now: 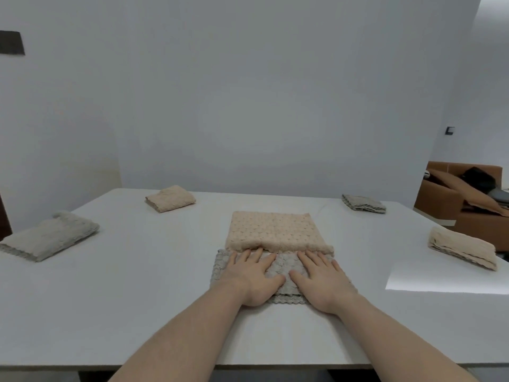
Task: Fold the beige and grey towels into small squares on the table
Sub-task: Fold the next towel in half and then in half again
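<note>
here, both my left hand [252, 274] and right hand [321, 277] lie flat, fingers spread, pressing the grey towel [281, 271] at six o'clock, presumably to flatten it, with the beige towel [278, 231] touching at twelve.

Centre of the surface [137, 312], a grey towel [278, 274] lay folded flat, scalloped edge toward the near side, and a beige towel [276, 231] lay flat just beyond it, its near fold overlapping the grey one. Out left sat a folded grey towel [52, 237] and a folded beige towel [170, 198]; right, a small grey square [363, 204] and a beige bundle [462, 248].
</note>
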{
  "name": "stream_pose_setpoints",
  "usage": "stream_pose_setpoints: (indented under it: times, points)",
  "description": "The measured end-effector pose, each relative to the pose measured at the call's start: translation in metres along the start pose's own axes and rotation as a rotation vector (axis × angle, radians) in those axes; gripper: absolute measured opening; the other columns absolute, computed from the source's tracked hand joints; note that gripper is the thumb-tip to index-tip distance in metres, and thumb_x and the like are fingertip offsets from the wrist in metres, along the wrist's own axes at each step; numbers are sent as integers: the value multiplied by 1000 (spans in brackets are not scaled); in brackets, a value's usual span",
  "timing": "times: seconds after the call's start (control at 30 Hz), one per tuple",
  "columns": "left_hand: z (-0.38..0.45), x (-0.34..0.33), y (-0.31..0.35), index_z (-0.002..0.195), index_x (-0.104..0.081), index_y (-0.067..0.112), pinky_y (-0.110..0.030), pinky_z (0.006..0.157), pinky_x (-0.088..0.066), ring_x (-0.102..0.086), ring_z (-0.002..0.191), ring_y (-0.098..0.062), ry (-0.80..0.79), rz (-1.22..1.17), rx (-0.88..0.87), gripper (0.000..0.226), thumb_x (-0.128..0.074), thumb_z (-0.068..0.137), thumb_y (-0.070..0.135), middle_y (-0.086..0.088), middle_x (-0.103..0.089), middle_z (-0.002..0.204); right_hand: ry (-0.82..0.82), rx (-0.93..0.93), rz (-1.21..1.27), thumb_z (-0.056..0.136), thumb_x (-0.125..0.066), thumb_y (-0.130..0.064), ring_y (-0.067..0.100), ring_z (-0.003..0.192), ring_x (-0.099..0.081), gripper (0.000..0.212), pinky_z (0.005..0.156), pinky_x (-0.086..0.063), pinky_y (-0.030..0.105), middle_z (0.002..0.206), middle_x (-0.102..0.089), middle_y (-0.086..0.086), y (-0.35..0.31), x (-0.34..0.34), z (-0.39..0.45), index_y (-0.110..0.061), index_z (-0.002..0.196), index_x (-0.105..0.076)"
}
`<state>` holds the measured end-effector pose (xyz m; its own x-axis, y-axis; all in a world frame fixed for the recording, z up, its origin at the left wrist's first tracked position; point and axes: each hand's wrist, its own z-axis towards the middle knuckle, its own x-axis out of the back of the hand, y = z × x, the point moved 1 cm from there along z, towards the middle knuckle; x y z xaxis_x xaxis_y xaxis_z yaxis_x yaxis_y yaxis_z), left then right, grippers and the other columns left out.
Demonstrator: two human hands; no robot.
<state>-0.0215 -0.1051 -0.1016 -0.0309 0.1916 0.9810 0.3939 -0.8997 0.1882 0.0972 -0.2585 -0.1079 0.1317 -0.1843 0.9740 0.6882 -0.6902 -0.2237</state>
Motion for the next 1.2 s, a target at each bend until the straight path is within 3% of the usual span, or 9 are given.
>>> stream_pose_setpoints:
  times: [0.33, 0.77, 1.07, 1.2]
  points:
    - [1, -4, 2, 163, -10, 40, -51, 126, 6, -2, 158, -21, 62, 10, 18, 77, -18, 94, 72, 7, -7, 172, 6, 0, -15, 100, -24, -62, 15, 156, 2, 71, 126, 1, 43, 170, -3, -8, 0, 0, 4, -31, 162, -8]
    - [-56, -3, 5, 163, -1, 42, -48, 126, 11, 9, 158, -19, -5, -8, 4, 79, -16, 93, 77, 9, 4, 172, -29, 10, -10, 99, -19, -66, 15, 156, 8, 73, 126, 6, 44, 170, 4, -9, -4, 1, -51, -31, 162, -3]
    - [-90, 8, -49, 162, 8, 41, -55, 125, 11, 11, 158, -20, -24, -2, 142, 81, -9, 93, 81, 12, 13, 170, -63, -57, 7, 98, -16, -69, 16, 156, 13, 78, 125, 8, 50, 169, 10, -8, 0, 10, -80, -28, 162, 3]
    - [-88, 14, -75, 162, 6, 40, -57, 125, 8, 7, 159, -17, -45, -9, 204, 76, -8, 96, 76, 16, 8, 171, -76, -131, 28, 97, -14, -72, 19, 156, 8, 83, 126, 5, 48, 170, 9, -3, 11, 14, -74, -23, 162, 2]
